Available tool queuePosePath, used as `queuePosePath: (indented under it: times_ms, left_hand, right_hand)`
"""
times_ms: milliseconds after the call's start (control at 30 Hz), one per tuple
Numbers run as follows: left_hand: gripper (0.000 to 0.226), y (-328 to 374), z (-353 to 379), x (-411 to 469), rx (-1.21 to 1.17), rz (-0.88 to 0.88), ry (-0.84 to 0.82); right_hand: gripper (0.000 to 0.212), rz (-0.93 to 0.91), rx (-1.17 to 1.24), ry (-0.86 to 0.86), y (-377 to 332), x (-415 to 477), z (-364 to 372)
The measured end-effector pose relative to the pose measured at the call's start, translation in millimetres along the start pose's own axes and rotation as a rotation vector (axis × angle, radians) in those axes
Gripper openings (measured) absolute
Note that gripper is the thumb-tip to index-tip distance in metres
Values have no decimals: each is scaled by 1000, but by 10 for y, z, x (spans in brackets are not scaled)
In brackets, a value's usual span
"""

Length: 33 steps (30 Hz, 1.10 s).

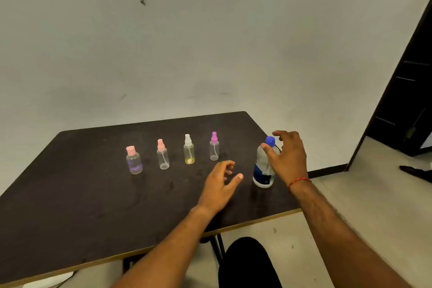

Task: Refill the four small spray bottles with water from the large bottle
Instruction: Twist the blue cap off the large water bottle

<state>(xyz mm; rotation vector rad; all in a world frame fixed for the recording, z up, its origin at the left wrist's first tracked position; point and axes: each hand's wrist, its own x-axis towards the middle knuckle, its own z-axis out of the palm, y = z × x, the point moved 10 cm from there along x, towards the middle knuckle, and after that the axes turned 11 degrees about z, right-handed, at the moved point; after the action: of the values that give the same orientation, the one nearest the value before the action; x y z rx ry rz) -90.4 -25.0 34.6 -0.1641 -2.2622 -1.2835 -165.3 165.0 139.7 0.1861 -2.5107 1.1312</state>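
We're over the table (pixel 70 194), and the big bottle (pixel 263 170) stands upright at our 1 o'clock near the right edge, blue cap (pixel 270 141) on. Our right hand (pixel 288 156) is open, cupped round its top: thumb across the shoulder, fingers arched past the cap, no grip closed. Our left hand (pixel 219 182) hovers at 12 o'clock, loosely curled, holding nothing. Beyond it, four small bottles line up from 10 to 12 o'clock, all capped: purple bottle (pixel 134 161), pink spray (pixel 163 155), yellow spray (pixel 189 151), magenta spray (pixel 214 147). A red thread (pixel 300 181) rings the right wrist.
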Motion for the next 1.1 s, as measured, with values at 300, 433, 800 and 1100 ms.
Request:
queuePosePath:
  times_ms: [300, 433, 800, 1100]
  left_hand:
    - [103, -254, 927, 187, -114, -193, -145]
    - [83, -239, 1062, 307, -154, -176, -118]
    - [69, -388, 731, 334, -137, -131, 104]
    - [70, -383, 696, 321, -123, -134, 143]
  right_hand:
    - [37, 84, -11, -76, 120, 211, 131]
    - [32, 88, 13, -61, 126, 242, 125]
    - [32, -34, 63, -273, -75, 248, 489]
    - [36, 35, 30, -179, -110, 300, 489]
